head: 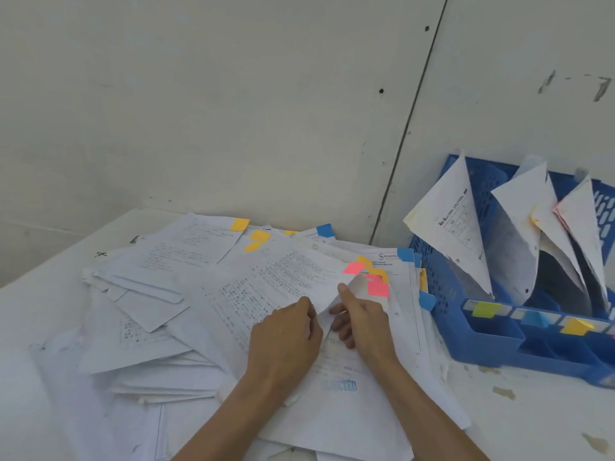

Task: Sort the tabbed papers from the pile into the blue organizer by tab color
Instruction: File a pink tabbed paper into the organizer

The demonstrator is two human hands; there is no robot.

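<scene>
Centrally, a loose pile of thin white printed papers lay fanned over a scuffed white tabletop. Its top sheet with a square pink tab curled upward, its edge pinched by the left hand and the right hand. A perforated blue plastic organizer stood just beside the pile, holding curled sheets.

The left hand and right hand are bare. The left forearm and right forearm are bare too, uncovered down to the view's lower edge.
</scene>
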